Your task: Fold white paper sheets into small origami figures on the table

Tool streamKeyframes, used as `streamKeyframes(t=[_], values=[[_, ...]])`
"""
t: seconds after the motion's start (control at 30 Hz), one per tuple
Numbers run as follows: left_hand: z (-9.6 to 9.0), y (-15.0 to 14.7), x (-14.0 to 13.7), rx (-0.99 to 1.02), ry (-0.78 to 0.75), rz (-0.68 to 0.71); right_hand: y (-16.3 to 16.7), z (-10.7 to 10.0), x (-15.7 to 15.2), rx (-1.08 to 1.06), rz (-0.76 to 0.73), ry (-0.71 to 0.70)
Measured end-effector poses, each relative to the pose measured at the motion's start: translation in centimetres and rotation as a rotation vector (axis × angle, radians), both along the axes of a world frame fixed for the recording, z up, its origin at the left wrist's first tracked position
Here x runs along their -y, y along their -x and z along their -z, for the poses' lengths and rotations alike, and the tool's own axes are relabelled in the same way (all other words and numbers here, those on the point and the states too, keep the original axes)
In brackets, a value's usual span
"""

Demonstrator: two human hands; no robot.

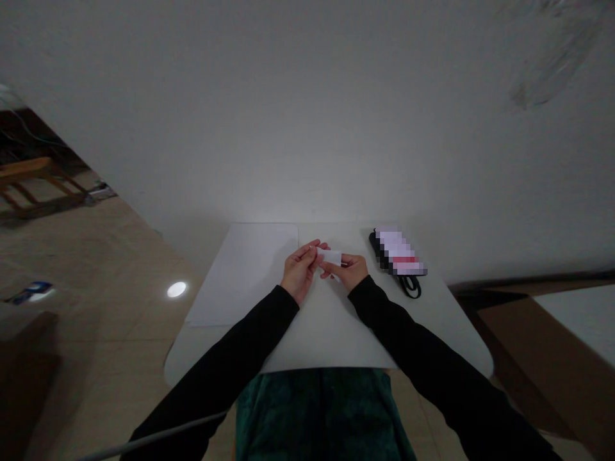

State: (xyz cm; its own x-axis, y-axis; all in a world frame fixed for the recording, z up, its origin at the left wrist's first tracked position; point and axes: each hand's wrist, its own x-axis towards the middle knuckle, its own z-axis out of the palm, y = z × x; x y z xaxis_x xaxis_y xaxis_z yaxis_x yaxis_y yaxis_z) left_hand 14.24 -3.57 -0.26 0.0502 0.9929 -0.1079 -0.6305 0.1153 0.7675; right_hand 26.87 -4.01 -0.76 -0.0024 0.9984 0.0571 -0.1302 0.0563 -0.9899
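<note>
Above the middle of a white table (336, 339), my two hands meet around a small piece of white paper (330, 257). My left hand (301, 269) pinches its left end between thumb and fingers. The right end is gripped by my right hand (350, 271), thumb in front. Whether the piece is folded cannot be made out at this size. A large white sheet of paper (245, 275) lies flat on the table, left of my hands. To the right lies a phone (398, 251) with a blurred-out screen and a black strap (410, 286) by its lower end.
A pale wall (307, 115) rises directly behind the table. On the left, a wooden stool (33, 182) stands on the tiled floor (129, 269). At the right there is a brown board or box (542, 358). A thin cable (177, 428) crosses near my left sleeve.
</note>
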Motion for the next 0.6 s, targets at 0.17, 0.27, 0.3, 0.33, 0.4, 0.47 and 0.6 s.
streamKeyframes(t=[0.17, 0.27, 0.3, 0.33, 0.4, 0.47, 0.6], values=[[0.0, -0.4, 0.1, -0.016, -0.006, 0.083, -0.8, 0.8, -0.6, 0.020, 0.022, -0.012], [0.2, -0.3, 0.0, -0.031, -0.025, 0.098, -0.7, 1.2, -0.5, 0.059, 0.034, -0.016], [0.3, -0.2, -0.1, -0.041, -0.045, 0.094, -0.5, 1.3, -0.5, 0.066, 0.039, -0.025], [0.4, -0.1, -0.1, -0.057, -0.066, 0.088, -0.3, 1.4, -0.4, 0.073, 0.045, -0.042], [0.5, 0.1, -0.2, -0.097, -0.107, 0.072, 0.1, 1.6, -0.2, 0.109, 0.067, -0.112], [0.5, 0.2, -0.3, -0.124, -0.129, 0.047, 0.3, 1.7, 0.1, 0.200, 0.075, -0.233], [0.4, 0.2, -0.3, -0.122, -0.149, -0.014, 0.2, 1.3, 0.6, 0.311, 0.041, -0.366]])
